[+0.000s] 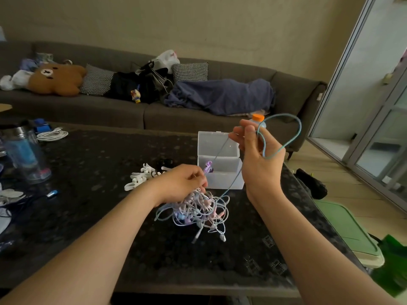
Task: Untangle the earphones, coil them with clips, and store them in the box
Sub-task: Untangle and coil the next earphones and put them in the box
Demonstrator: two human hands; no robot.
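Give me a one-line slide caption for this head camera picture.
Right hand holds up a blue earphone cord drawn from the tangled pile gripped by the left hand, open box behind.

Dark speckled coffee table (110, 155). Bears, near the middle front, a tangle of earphones (198, 211) in white, pink, lilac and blue, with one blue cord (300, 127) rising off it. Just behind, a clear plastic box (218, 180), lid up. Left of the box, a little apart, a heap of white clips (141, 177). Far left, a coiled white cable (52, 135) and, nearer, a clear tumbler (26, 155) with a steel top.
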